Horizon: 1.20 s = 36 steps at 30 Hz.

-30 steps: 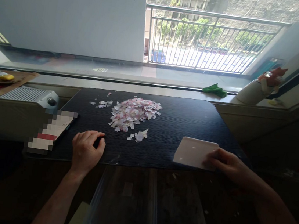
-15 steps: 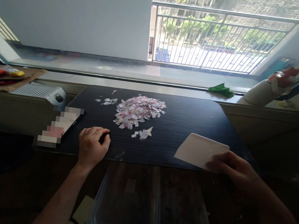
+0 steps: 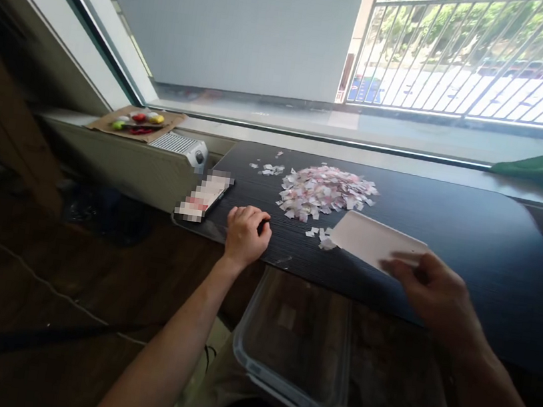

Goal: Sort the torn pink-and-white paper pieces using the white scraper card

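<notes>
My right hand (image 3: 434,284) grips a flat, pale scraper (image 3: 377,242) with rounded corners by its right end, just above the dark table (image 3: 452,212). Its left edge meets or overhangs a small cluster of paper scraps (image 3: 327,239); whether it touches them I cannot tell. Behind lies a large heap of pinkish-white paper scraps (image 3: 326,192). My left hand (image 3: 247,235) rests near the table's front edge in a loose fist, thumb bent toward the curled fingers, with nothing visible in it. A few more scraps (image 3: 271,170) lie left of the heap.
A blurred-out phone-like object (image 3: 206,198) lies at the table's left end. Below the front edge stands a clear plastic bin (image 3: 295,341). A white heater (image 3: 183,147) and a board (image 3: 133,127) with colourful items stand at left; a green cloth (image 3: 538,172) is on the sill.
The view has turned left. My right hand has brought the scraper leftward across the table, up to the small scrap cluster. My left hand stays in about the same place, still curled.
</notes>
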Available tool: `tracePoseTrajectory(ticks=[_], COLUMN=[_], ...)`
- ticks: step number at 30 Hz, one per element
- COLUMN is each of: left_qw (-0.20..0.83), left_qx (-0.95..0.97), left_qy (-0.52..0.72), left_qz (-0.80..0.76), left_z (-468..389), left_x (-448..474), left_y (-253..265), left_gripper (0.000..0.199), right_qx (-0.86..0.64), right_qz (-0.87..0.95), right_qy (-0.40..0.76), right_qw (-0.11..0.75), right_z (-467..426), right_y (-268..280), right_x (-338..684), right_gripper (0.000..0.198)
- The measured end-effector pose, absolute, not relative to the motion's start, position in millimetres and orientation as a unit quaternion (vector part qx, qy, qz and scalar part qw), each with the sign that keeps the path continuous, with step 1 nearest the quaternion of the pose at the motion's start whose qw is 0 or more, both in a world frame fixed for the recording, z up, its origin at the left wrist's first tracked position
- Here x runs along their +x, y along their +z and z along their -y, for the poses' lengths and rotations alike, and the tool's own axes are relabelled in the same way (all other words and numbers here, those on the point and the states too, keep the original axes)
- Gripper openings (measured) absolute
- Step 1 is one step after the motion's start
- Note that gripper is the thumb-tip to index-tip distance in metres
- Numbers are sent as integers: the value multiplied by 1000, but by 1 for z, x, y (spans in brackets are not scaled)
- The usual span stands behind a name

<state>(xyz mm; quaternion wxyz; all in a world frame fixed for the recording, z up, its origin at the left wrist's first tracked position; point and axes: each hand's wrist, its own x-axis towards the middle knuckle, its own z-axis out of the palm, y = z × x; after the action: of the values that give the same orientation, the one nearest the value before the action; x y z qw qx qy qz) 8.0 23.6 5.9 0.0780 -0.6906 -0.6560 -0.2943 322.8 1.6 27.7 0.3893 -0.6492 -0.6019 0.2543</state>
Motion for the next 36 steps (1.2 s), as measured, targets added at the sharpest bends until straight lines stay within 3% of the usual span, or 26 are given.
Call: tracePoseTrajectory(ticks=[5,10,29,36], left_qw=[75,72,101,113], left_qx=[-695,-697,-714,-724], left_qy=[-303,-311,-321,-326], left_qz=[648,642,614,597], left_z=[-22,-22,-21,-23], left_x=[8,8,1,-2], left_y=[7,7,2,0], left_gripper=[14,14,16,15], right_qx=[-640,-639,-703,-672], right_qz=[599,619,558,563], right_qy=[251,268,260,325], right_qw=[410,371,357,354], right_z=[7,11,33,30], right_y=[30,37,53,57], right_x=[326,317,318,315], right_gripper=[21,23,24,23])
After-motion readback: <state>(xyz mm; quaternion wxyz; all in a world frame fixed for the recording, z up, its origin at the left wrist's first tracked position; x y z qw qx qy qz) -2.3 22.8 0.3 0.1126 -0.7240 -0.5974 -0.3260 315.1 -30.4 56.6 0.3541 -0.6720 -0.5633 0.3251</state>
